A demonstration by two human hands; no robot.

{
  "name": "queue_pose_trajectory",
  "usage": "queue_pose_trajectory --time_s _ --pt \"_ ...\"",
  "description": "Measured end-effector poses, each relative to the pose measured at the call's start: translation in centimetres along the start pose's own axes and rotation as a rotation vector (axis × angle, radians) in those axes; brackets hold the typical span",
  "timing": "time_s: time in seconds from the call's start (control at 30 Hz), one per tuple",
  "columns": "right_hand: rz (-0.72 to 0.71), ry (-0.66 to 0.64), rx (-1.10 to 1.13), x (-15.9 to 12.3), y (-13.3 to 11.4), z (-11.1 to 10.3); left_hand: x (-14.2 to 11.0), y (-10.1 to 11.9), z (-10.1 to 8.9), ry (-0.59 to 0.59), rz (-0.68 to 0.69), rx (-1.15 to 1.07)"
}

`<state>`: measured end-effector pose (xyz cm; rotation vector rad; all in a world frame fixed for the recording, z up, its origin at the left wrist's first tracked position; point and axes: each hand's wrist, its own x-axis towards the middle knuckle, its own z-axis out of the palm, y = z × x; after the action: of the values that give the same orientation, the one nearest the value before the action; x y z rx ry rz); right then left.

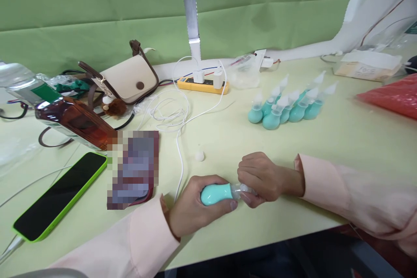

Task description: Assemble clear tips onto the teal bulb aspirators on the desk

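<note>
Over a pale table [215, 249], the left hand [190, 205] is cupping a teal bulb syringe [215, 193], apparently to steady it, while the right hand [261, 177] is gripping its clear nozzle [237, 190], seemingly for control. Similar syringes [296, 113] are sitting grouped beyond, likely leaving room.

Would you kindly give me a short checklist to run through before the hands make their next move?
1. Left hand steadies the teal bulb: ok, fingers wrapped around it.
2. Right hand is on the clear nozzle: ok, gripping its far end.
3. Nozzle fully seated in the bulb: cannot tell, the joint's fit is too small to judge.
4. Other bulbs out of the way: ok, grouped farther back, apart from both hands.
5. White cable clear of the left hand: cannot tell, it runs down to the wrist.
6. Green-cased phone clear: ok, off to the left.
</note>
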<state>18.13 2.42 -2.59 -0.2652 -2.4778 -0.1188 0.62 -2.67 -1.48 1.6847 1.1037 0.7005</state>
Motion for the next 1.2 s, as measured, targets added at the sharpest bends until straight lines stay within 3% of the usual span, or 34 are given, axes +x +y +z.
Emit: queue_pose_trajectory --time_s 0.23,0.4,0.5,0.73,1.0,1.1,1.2 --pt "0.126 -0.17 0.005 0.3 -0.6 -0.8 -0.1 -0.3 0.2 0.046 0.036 0.158" --pt "0.394 -0.343 0.181 0.5 -1.4 -1.1 -0.2 -0.4 0.3 0.098 0.087 0.249" --pt "0.539 -0.383 0.319 0.7 -1.7 -0.9 -0.3 -0.5 0.3 0.133 0.1 0.265" --pt "0.774 -0.311 0.569 1.3 -2.8 -1.2 -0.3 -0.4 0.3 0.165 0.112 0.249" --pt "1.139 -0.117 0.929 1.1 -4.2 -0.2 -0.3 -0.7 0.5 0.26 0.287 0.314" --pt "1.173 -0.119 1.011 1.2 -4.3 0.2 -0.4 -0.7 0.6 0.292 0.363 0.359" --pt "1.118 -0.063 1.019 1.4 -4.4 0.1 -0.4 -0.7 0.6 0.308 0.37 0.373"
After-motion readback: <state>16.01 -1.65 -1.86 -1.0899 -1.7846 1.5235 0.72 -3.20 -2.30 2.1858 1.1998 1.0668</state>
